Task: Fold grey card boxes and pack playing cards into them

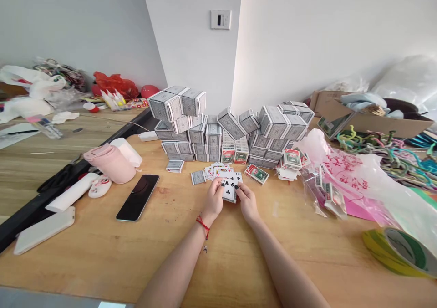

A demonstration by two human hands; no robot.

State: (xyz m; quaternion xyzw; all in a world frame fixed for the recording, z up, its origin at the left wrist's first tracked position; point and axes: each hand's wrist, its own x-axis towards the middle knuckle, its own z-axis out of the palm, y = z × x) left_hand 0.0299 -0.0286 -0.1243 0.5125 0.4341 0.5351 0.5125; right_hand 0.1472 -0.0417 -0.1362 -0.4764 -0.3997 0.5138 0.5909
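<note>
Playing cards (pixel 231 178) showing clubs are pinched between my two hands over the middle of the table. My left hand (pixel 215 195), with a red string bracelet at the wrist, grips their left edge. On their right edge my right hand (pixel 247 199) presses with its thumb. How many cards are held I cannot tell. Just beyond lie face-up playing cards (pixel 213 169) and a card with its grey back up (pixel 198 177). A red and green card box (pixel 257 174) lies to the right. Behind stands a structure of grey-backed card blocks (pixel 177 132).
To the left are a black phone (pixel 138 197), a pink roll (pixel 111 162), a white power bank (pixel 44 230) and a mouse (pixel 100 186). Yellow tape (pixel 382 253), a pink-printed plastic bag (pixel 355 166), colourful cords (pixel 382 151) and a cardboard box (pixel 403 128) occupy the right.
</note>
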